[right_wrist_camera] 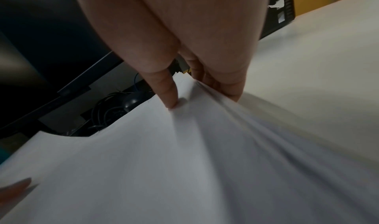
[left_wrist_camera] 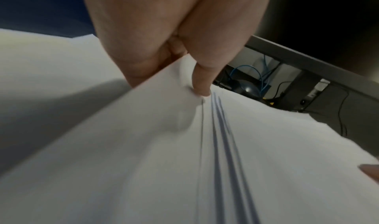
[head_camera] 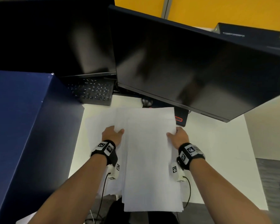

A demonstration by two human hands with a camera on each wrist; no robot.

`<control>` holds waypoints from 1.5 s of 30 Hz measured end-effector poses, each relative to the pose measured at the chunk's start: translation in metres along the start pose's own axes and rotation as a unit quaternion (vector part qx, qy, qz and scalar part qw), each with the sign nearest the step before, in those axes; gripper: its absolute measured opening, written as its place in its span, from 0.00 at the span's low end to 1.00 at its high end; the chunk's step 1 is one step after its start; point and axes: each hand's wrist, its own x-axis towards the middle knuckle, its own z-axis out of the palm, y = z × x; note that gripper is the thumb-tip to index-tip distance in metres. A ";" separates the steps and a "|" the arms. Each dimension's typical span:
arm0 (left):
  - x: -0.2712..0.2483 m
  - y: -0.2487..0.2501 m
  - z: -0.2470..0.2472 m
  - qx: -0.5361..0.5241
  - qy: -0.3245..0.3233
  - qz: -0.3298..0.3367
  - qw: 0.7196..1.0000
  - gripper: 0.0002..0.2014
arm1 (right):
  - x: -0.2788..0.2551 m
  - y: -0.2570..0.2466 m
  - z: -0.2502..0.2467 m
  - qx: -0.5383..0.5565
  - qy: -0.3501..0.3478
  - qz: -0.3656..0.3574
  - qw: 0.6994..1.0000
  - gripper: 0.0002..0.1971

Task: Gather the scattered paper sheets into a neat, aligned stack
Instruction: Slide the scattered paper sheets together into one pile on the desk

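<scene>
A bundle of white paper sheets [head_camera: 149, 156] is held above the white desk [head_camera: 220, 143], its near end hanging past the desk's front edge. My left hand [head_camera: 114, 134] pinches the bundle's left edge, thumb on top, fingers beneath. My right hand [head_camera: 179, 136] pinches the right edge the same way. In the left wrist view the thumb [left_wrist_camera: 202, 81] presses on the sheets [left_wrist_camera: 184, 162], whose edges lie slightly offset. In the right wrist view the thumb [right_wrist_camera: 168, 91] lies on the fanned sheets [right_wrist_camera: 184, 162]. More sheets [head_camera: 97, 126] lie on the desk under the left hand.
Two dark monitors [head_camera: 184, 65] overhang the back of the desk. A black keyboard [head_camera: 94, 92] and a mouse [head_camera: 147, 101] sit beneath them. A tall blue panel [head_camera: 23, 135] stands close on the left. Bare desk surface lies to the right.
</scene>
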 end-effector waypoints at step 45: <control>-0.025 -0.062 -0.035 0.151 -0.108 -0.013 0.983 0.21 | -0.033 0.019 0.000 0.006 -0.087 0.056 0.995 0.16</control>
